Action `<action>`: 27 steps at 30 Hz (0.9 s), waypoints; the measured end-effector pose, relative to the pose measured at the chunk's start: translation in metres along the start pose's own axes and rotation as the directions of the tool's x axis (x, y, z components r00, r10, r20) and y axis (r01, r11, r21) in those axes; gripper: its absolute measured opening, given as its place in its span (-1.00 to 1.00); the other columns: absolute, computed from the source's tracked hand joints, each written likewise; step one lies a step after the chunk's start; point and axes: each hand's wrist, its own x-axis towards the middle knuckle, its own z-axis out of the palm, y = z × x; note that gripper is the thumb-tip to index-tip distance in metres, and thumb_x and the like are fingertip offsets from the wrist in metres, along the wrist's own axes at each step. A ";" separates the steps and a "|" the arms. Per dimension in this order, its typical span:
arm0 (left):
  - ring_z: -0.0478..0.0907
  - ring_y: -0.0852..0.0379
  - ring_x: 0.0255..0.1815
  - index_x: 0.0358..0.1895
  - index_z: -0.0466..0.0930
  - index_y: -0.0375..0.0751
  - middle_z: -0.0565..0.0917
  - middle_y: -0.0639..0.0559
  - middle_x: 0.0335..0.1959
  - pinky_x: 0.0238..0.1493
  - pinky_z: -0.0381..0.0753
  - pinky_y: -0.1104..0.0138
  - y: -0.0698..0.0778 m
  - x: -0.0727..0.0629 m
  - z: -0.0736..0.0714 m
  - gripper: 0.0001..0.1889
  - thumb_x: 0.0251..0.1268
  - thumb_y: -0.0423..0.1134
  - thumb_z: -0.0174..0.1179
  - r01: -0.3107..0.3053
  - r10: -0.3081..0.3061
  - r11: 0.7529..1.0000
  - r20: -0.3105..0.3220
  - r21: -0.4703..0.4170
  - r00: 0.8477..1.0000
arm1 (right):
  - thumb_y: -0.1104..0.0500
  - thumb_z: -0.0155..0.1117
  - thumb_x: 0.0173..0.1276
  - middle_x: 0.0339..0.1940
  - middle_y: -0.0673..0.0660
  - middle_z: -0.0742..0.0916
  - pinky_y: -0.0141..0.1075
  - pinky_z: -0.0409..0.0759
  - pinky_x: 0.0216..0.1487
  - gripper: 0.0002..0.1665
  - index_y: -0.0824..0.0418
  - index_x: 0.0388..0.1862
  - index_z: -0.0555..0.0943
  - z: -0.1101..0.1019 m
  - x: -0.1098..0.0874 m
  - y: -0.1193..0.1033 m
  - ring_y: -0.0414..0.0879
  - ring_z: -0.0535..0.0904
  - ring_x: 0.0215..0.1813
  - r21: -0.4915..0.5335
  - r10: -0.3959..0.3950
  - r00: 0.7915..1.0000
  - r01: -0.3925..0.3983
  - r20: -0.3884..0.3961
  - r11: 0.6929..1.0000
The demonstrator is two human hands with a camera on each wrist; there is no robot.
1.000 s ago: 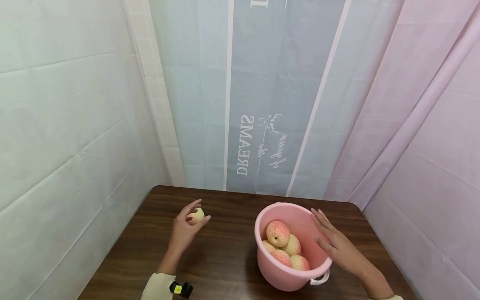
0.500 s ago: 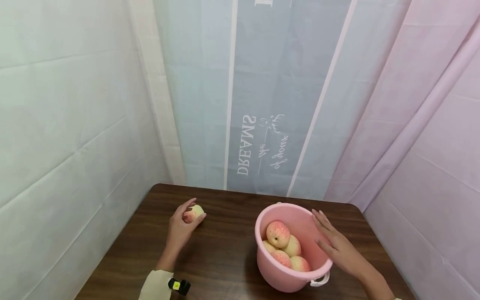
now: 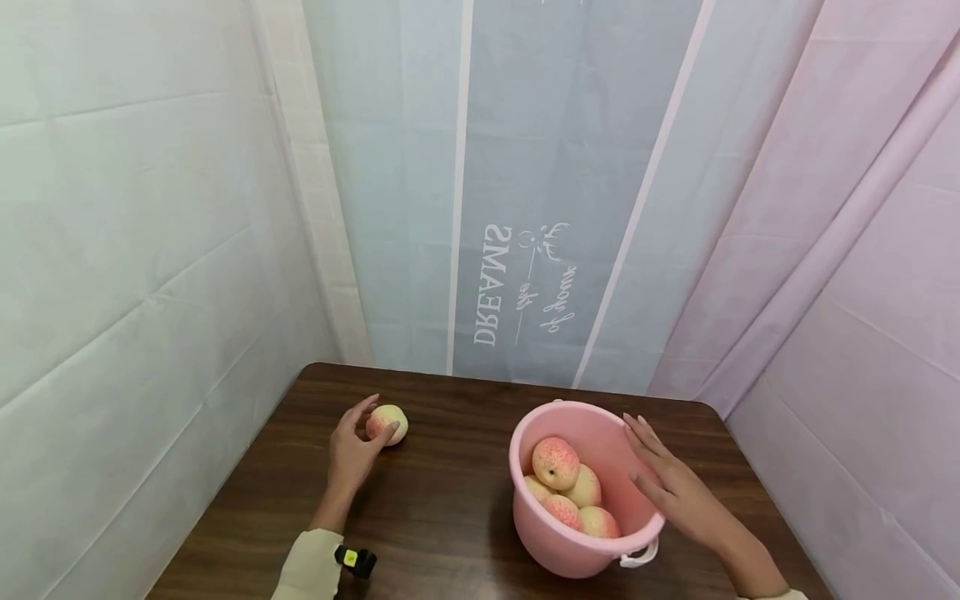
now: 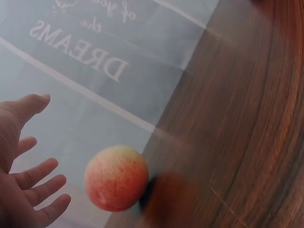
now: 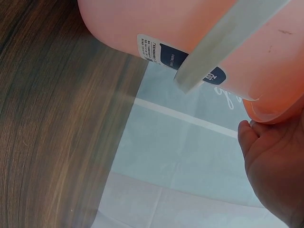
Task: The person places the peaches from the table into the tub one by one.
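Observation:
On the left of the table, a single peach with a pink blush sits beside my left hand. The fingers and thumb are spread around its near side. In the left wrist view a gap shows between that hand and the peach. A pink bucket with several peaches inside stands on the right. My right hand rests on its right rim with straight fingers, the thumb reaching over the inside. From the right wrist, the hand touches the rim from outside.
The dark wooden table has rounded far corners. Behind it hangs a blue-grey curtain with lettering, and pale fabric walls stand on both sides. A white handle hangs along the bucket's labelled side.
My left hand has drawn back a little to the left, and more of the peach shows. The peach has shifted slightly left and up in view. My right hand stays on the bucket.

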 end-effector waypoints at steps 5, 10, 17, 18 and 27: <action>0.59 -0.17 0.07 0.28 0.59 -0.17 0.64 -0.26 0.12 0.04 0.59 -0.12 -0.010 0.001 0.000 -0.36 0.10 -0.14 0.57 0.031 -0.031 0.999 -0.010 0.007 0.999 | 0.22 0.20 0.50 0.67 0.10 0.17 -0.73 -0.16 0.34 -0.30 0.36 0.55 0.28 0.001 0.000 0.000 -0.35 -0.24 0.64 -0.001 0.001 1.000 -0.001 0.001 1.000; 0.57 -0.20 0.07 0.28 0.59 -0.18 0.60 -0.28 0.14 0.03 0.58 -0.10 -0.021 0.001 0.000 -0.35 0.09 -0.14 0.57 0.051 -0.051 0.998 -0.013 0.038 0.999 | 0.23 0.21 0.49 0.67 0.12 0.17 -0.73 -0.16 0.35 -0.29 0.35 0.55 0.27 0.000 0.000 0.000 -0.34 -0.24 0.65 -0.003 -0.008 1.000 0.008 -0.005 1.000; 0.52 -0.22 0.14 0.30 0.57 -0.17 0.57 -0.29 0.18 0.06 0.52 -0.09 -0.028 0.002 0.001 -0.34 0.10 -0.12 0.56 0.074 -0.074 0.996 0.003 0.056 0.997 | 0.23 0.21 0.50 0.67 0.11 0.18 -0.74 -0.15 0.34 -0.31 0.37 0.54 0.29 0.000 0.000 -0.001 -0.36 -0.24 0.64 -0.002 -0.003 1.000 0.003 -0.006 1.000; 0.52 -0.22 0.15 0.30 0.56 -0.17 0.56 -0.29 0.18 0.07 0.52 -0.07 -0.029 0.003 0.001 -0.33 0.10 -0.12 0.56 0.081 -0.081 0.995 0.006 0.058 0.997 | 0.23 0.21 0.50 0.67 0.11 0.18 -0.74 -0.15 0.34 -0.31 0.37 0.53 0.29 0.000 0.000 -0.001 -0.36 -0.24 0.64 -0.002 -0.001 1.000 0.001 -0.005 1.000; 0.47 -0.23 0.19 0.33 0.54 -0.22 0.54 -0.30 0.20 0.12 0.46 -0.03 -0.034 0.007 0.005 -0.28 0.08 -0.12 0.57 0.104 -0.107 0.992 0.034 0.064 0.994 | 0.22 0.20 0.50 0.67 0.10 0.18 -0.73 -0.16 0.35 -0.32 0.40 0.52 0.30 0.000 0.000 -0.001 -0.36 -0.24 0.64 -0.006 0.000 1.000 0.000 -0.005 1.000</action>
